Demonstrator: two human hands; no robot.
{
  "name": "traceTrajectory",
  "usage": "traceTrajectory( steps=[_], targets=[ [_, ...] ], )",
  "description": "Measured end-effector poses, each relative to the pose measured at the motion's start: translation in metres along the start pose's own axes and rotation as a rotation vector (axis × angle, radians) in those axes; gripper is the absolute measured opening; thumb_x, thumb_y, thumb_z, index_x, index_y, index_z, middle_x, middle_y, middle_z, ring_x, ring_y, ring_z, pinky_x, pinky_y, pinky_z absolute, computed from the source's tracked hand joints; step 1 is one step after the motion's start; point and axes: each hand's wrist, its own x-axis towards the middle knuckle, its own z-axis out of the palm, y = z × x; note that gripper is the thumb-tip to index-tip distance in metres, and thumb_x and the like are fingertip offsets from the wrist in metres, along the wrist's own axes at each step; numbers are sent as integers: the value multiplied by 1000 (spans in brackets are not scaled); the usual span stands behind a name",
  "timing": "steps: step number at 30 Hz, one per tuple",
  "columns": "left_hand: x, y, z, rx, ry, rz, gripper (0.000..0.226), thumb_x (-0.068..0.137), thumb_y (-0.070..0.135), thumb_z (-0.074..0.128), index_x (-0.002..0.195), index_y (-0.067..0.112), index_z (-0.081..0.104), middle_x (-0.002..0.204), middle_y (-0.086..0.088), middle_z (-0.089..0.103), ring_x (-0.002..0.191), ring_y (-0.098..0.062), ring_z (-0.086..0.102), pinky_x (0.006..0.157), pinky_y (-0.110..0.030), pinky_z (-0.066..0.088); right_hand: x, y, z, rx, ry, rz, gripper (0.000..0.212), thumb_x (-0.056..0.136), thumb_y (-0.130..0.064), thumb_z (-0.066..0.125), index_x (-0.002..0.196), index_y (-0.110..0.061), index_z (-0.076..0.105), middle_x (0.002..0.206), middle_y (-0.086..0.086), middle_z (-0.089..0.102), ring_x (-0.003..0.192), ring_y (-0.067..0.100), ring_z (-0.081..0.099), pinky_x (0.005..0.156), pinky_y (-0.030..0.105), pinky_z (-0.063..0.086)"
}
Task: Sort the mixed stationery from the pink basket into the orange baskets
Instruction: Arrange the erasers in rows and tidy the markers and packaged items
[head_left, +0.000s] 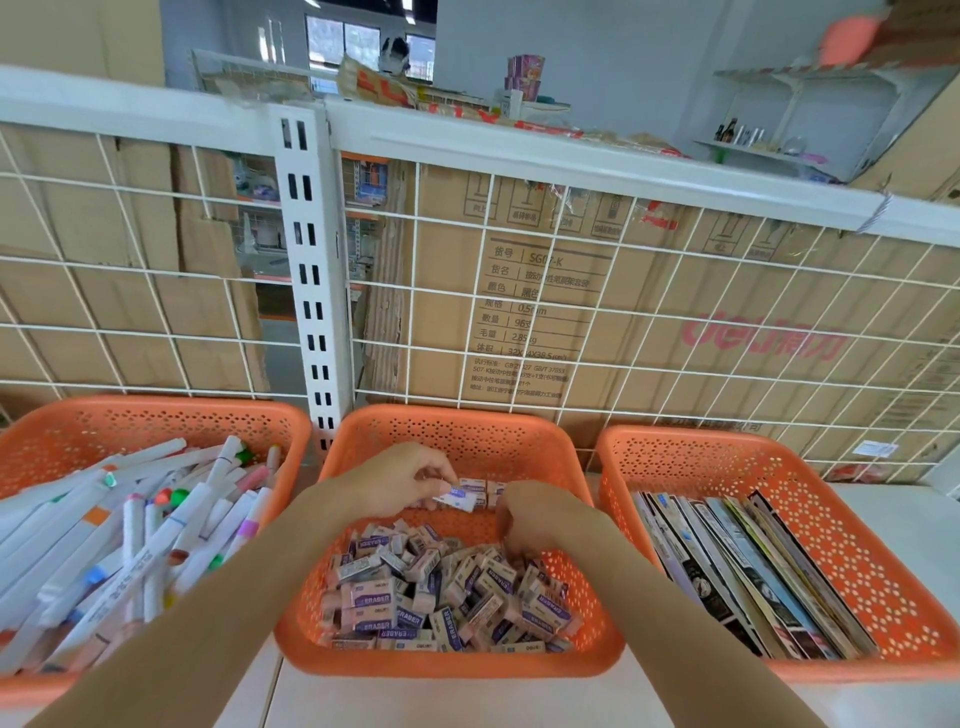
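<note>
A small white eraser (460, 500) with a purple-blue label sits pinched between the thumb and fingertips of the left hand (410, 480). This grip is closed on the eraser, which hangs low over the far end of the middle orange basket (447, 662). Just beyond it, a short row of similar erasers (480, 487) lies along the basket's back wall.

The right hand (535, 517) is just beside the left. Its fingers curl downward and its fingertips reach the top of a loose pile of erasers (447, 597) filling the near half of the same basket. I cannot tell whether that grip holds anything, because the fingertips are hidden. Many wrappers in the pile read "ERASER".

To the left stands a second orange basket (156, 408) heaped with white-barrelled markers (156, 519) with coloured caps, lying at all angles. To the right, a third orange basket (857, 519) holds thin booklets (737, 561) standing on edge in a row and leaning to the right.

All three baskets rest side by side on a white tabletop (883, 501). Behind them rises a white wire grid (571, 312) fixed to a slotted white post (311, 260), and brown cardboard cartons (519, 291) with printed text are stacked behind the grid.
</note>
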Motion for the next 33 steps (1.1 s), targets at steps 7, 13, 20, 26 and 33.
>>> traceTrajectory(
  steps=[7,13,20,26,33],
  targets=[
    [-9,5,-12,-228,-2,-3,10,88,9,62,96,14,64,81,-1,65,65,-8,61,64,-19,50,-3,2,-17,756,228,-77,23,86,-2,58,108,-3,65,76,-1,61,63,7,59,56,18,49],
    [-12,19,-13,-367,70,-18,15,83,13,68,92,10,56,82,-10,65,59,-10,58,53,-18,48,-7,-7,-21,914,103,-207,14,91,-8,59,104,-9,63,75,-2,63,57,0,59,49,14,46],
    [-16,30,-6,-595,364,-32,15,83,7,67,84,4,53,69,-4,54,44,1,51,33,-7,31,-5,-15,-24,1154,111,-164,10,89,-9,62,98,-3,63,75,6,65,55,5,64,55,16,53],
    [-14,15,-7,-592,574,-2,16,75,13,76,69,14,61,62,4,61,52,-1,52,54,-20,42,1,-24,-25,1349,125,-136,18,89,-12,63,100,1,63,81,13,69,63,14,68,62,21,57],
    [-18,13,-12,-422,644,119,11,79,13,73,81,17,63,81,5,64,73,3,58,71,-10,44,12,-32,-29,1476,173,-64,17,88,-9,63,97,4,63,81,14,70,65,18,70,61,22,57]
  ],
)
